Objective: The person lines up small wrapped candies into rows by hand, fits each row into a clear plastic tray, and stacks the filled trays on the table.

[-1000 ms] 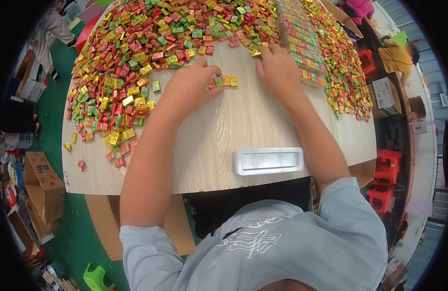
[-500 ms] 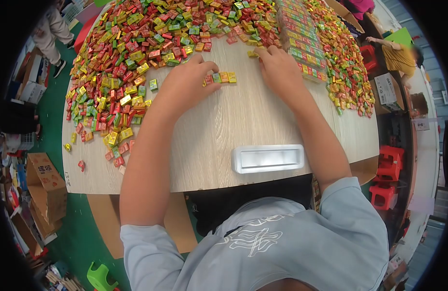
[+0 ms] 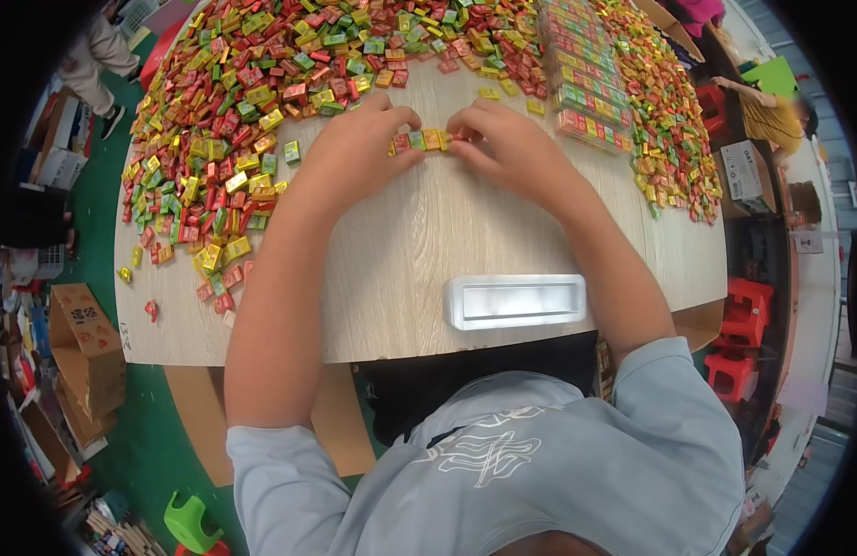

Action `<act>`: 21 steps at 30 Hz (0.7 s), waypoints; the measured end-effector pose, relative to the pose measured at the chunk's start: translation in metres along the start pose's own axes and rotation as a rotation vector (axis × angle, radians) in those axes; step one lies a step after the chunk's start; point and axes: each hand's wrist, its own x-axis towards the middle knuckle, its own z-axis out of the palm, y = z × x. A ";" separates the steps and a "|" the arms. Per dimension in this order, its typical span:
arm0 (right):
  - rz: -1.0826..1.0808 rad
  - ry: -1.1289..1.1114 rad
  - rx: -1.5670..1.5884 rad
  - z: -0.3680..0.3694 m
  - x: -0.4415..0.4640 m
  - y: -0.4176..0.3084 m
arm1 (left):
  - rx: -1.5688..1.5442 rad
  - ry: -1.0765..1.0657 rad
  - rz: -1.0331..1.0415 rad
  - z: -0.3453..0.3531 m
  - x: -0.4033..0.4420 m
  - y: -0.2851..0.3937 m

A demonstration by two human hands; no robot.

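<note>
A short row of small wrapped candy packs (image 3: 432,140), red, green and yellow, lies on the table between my hands. My left hand (image 3: 359,148) curls its thumb and fingers around the row's left end, partly covering it. At the right end, my right hand (image 3: 502,148) pinches the last pack, which its fingers mostly hide. A few loose yellow packs (image 3: 489,94) lie just beyond the right hand. Nearer my body sits a clear plastic tray (image 3: 515,302) with a long rectangular recess.
A big heap of candy packs (image 3: 252,111) covers the table's left and far side, with another heap (image 3: 669,139) at right. Between them stand filled clear boxes (image 3: 586,83). A person in yellow (image 3: 769,116) is at far right; red stools (image 3: 745,310) stand below.
My right hand has moved left and nearer, from the loose yellow packs to the row's right end. My left hand stays at the left end. The view has shifted slightly.
</note>
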 end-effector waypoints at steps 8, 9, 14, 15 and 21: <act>0.028 0.367 -0.485 0.010 0.013 0.044 | -0.002 -0.001 0.006 0.001 -0.001 -0.002; 0.031 0.370 -0.481 0.009 0.013 0.045 | -0.015 0.006 0.010 0.000 -0.001 -0.001; 0.128 0.164 -0.294 -0.001 0.006 0.040 | -0.031 -0.021 -0.007 -0.003 -0.003 -0.001; 0.128 0.177 -0.281 -0.003 0.003 0.041 | -0.045 -0.025 -0.009 -0.004 -0.002 0.000; 0.004 -0.028 0.084 -0.011 -0.007 0.027 | 0.010 -0.053 -0.029 -0.006 -0.001 0.006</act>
